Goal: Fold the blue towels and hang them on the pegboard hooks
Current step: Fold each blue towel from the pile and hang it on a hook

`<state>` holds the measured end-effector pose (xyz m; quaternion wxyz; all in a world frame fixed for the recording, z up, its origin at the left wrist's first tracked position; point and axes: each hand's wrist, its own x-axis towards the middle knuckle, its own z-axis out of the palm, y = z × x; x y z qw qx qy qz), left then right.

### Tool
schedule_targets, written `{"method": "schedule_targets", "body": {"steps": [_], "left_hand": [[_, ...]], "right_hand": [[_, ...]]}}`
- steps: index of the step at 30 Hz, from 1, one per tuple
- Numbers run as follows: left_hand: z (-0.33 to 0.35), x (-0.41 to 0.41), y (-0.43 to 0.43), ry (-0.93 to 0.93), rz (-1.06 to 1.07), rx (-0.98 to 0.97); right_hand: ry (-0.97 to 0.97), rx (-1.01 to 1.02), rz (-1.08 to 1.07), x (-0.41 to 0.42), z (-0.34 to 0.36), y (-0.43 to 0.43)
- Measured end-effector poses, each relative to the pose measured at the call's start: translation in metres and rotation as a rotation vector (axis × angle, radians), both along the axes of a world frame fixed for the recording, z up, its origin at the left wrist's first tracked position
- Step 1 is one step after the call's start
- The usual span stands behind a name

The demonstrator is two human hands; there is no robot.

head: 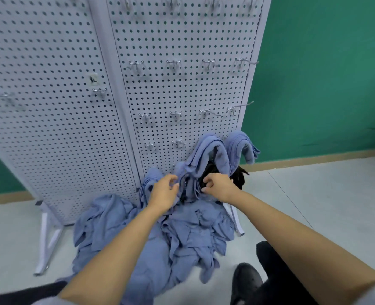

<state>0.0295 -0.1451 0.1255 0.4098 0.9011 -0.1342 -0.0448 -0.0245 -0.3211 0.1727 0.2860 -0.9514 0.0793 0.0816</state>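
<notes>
A heap of crumpled blue towels (pixel 160 236) lies on the floor at the foot of the white pegboard (pixel 182 95). Folded blue towels hang on the bottom row of hooks: one at the far right (pixel 240 146), one beside it (pixel 208 155), and a lower one at the left (pixel 150 179). My left hand (pixel 163 192) and my right hand (pixel 219 184) are at a folded towel (pixel 187 183) low on the board, fingers curled at its edges. How firmly either hand holds the cloth is hard to tell. Dark shadow shows behind the hung towels.
Rows of bare metal hooks (pixel 173 63) stick out of the pegboard higher up. The board's white feet (pixel 48 236) rest on the pale floor. A green wall (pixel 325 73) stands behind. My dark shoe (pixel 247 280) is at the bottom right.
</notes>
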Motion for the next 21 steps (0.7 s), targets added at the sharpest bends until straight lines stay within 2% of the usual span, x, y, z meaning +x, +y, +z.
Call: {"method": "schedule_targets", "body": {"steps": [5,12,18,21], "left_hand": [[-0.035,-0.018,0.066,0.037,0.114,0.018],[-0.101,-0.032,0.140,0.189,0.260,0.045],[-0.158,-0.025,0.173,0.321,0.310,0.100],[-0.177,-0.014,0.181,0.294,0.333,0.172]], "right_hand": [[0.095,0.060,0.087,-0.017,-0.046,0.054],[0.189,0.091,0.153,-0.007,-0.122,0.116],[0.259,0.106,0.180,0.021,-0.185,0.153],[0.266,0.068,0.217,0.042,-0.209,0.163]]}}
